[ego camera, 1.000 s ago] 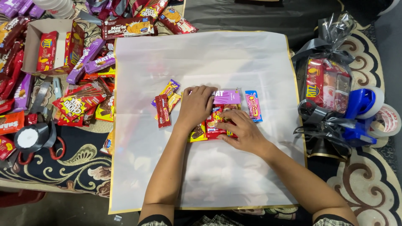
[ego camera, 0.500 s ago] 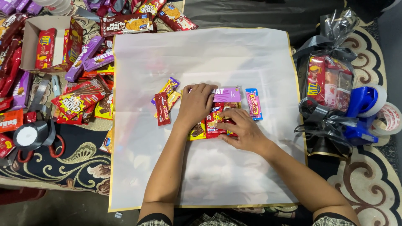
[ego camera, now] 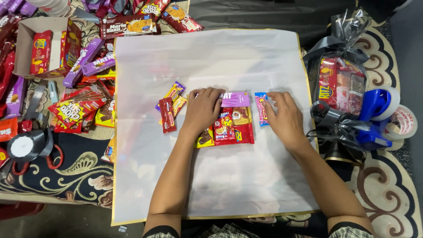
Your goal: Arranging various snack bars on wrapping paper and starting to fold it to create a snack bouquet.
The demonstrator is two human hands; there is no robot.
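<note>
Snack packets (ego camera: pixel 229 125) lie between flat, spread left hand (ego camera: pixel 203 110) and right hand (ego camera: pixel 284 115) (both empty).

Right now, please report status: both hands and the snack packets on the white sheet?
Left hand flat on the purple snack packet. Right hand open, touching the pink-and-blue packet. Small red packet lies apart.

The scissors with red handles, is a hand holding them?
No. The scissors lie alone on the patterned cloth at the left, far from both hands, which rest on the snack packets.
</note>
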